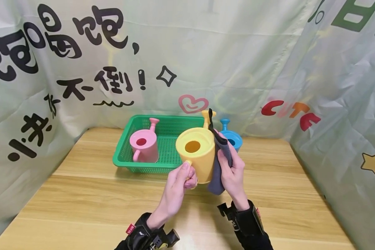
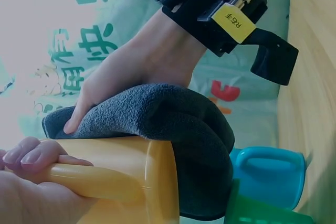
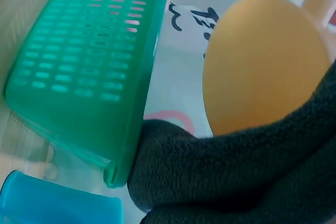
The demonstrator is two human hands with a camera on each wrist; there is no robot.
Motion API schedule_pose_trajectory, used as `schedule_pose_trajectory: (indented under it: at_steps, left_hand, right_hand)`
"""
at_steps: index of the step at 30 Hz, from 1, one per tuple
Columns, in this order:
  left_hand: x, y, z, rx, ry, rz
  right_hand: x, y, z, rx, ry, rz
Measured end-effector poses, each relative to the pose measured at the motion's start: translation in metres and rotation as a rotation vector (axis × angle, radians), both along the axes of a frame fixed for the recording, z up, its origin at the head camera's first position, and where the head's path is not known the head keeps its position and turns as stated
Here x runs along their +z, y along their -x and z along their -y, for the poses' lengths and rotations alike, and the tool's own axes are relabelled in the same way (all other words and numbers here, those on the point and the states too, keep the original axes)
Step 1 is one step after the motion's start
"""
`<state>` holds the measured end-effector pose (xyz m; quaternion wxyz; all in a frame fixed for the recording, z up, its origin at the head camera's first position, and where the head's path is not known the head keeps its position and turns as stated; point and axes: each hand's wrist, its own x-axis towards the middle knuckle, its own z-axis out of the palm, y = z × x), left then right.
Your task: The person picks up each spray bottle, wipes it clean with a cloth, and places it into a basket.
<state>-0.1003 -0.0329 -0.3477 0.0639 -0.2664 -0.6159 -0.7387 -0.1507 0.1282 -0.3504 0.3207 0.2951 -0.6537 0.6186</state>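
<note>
Above the table, my left hand grips the handle of a yellow watering can, its round top opening tilted toward the head camera. My right hand holds a dark grey cloth against the can's right side. In the left wrist view the folded cloth lies along the yellow wall, and the left fingers curl round the handle. The right wrist view shows the can's round base beside the cloth; the right hand is mostly hidden there.
A green perforated basket stands behind the hands with a pink watering can inside at its left. A blue watering can stands on the wooden table right of the basket, partly hidden by the right hand. Printed cloth walls surround the table.
</note>
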Motion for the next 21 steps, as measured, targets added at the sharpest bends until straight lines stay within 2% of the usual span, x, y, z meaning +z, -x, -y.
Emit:
schedule_pose_trajectory:
  at_steps: [4, 8, 13, 21]
  left_hand:
    - [0.0, 0.0, 0.0, -0.021, -0.031, 0.01]
    - [0.001, 0.001, 0.001, -0.048, -0.112, 0.023]
    - [0.003, 0.003, 0.004, -0.061, -0.207, 0.004]
    - [0.006, 0.006, 0.01, -0.061, -0.244, -0.038]
  right_hand:
    - [0.0, 0.001, 0.0, 0.004, -0.009, 0.005]
    - [-0.005, 0.004, 0.003, -0.003, -0.044, -0.058]
    - [-0.011, 0.008, 0.005, 0.006, -0.074, -0.109]
    - [-0.018, 0.013, 0.006, 0.019, -0.062, -0.086]
